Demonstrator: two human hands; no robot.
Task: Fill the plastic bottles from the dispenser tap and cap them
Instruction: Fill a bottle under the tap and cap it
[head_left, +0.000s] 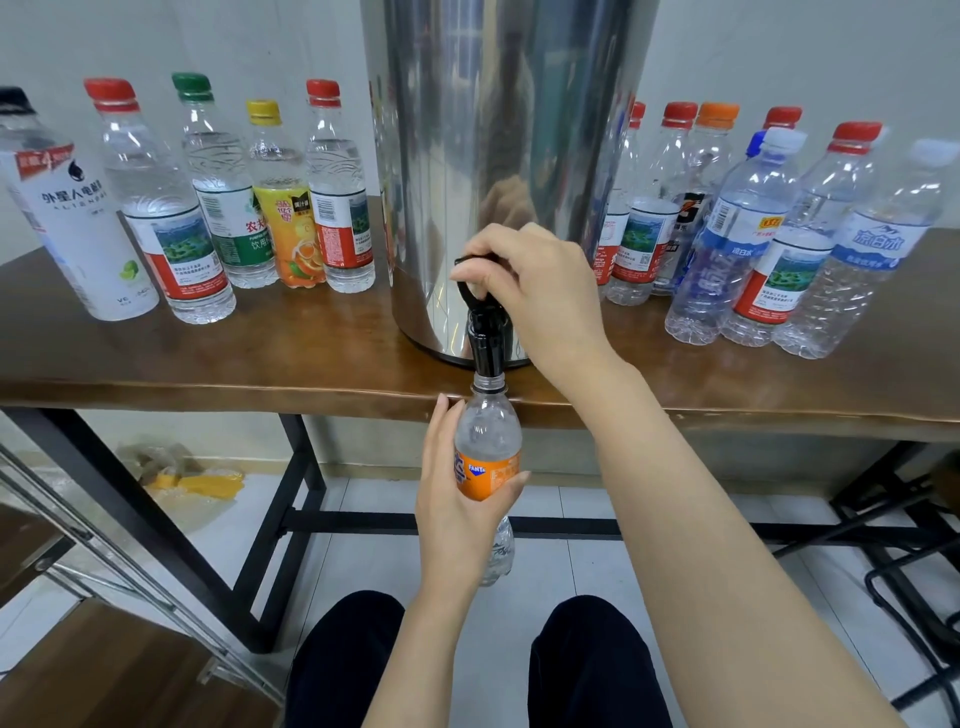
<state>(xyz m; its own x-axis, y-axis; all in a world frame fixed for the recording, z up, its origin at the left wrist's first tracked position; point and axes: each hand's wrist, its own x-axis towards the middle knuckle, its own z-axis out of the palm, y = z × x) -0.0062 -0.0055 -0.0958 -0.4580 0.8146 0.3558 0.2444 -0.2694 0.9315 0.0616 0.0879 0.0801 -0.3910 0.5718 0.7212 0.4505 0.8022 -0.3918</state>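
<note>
Left hand (452, 499) is wrapped round the orange-labelled bottle (488, 436) at label height. One finger crosses the front of the label and another lies up along the bottle's left shoulder. The hold is full and the bottle stands upright, just below the table edge.

The bottle has no cap. Its open mouth sits directly under the tap (485, 343), right at the spout. Whether they touch or a slight gap remains, cannot tell.

Just above that grip, the right hand (540, 296) is on the tap's black lever (467, 291), fingers curled over its top and pinching it.

Behind the right hand is the steel dispenser (498, 130), with the tap jutting from its base. It stands near the front edge of the wooden table (208, 364).

Left of the grip, on the table, are five capped bottles (166, 234) in a loose row. Their caps are black, red, green, yellow and red. The one nearest the dispenser stands just beside it.

Right of the grip is a tight cluster of capped bottles (753, 234) with red, orange, blue and white caps. Several are touching, and the nearest are partly hidden behind the dispenser.

Below the grip are the person's knees in dark trousers (343, 665), over a pale tiled floor (395, 561). The black table frame (291, 514) crosses behind the bottle's base. Down and to the left, yellow plastic wrapping (208, 483) lies on the floor by the wall.
</note>
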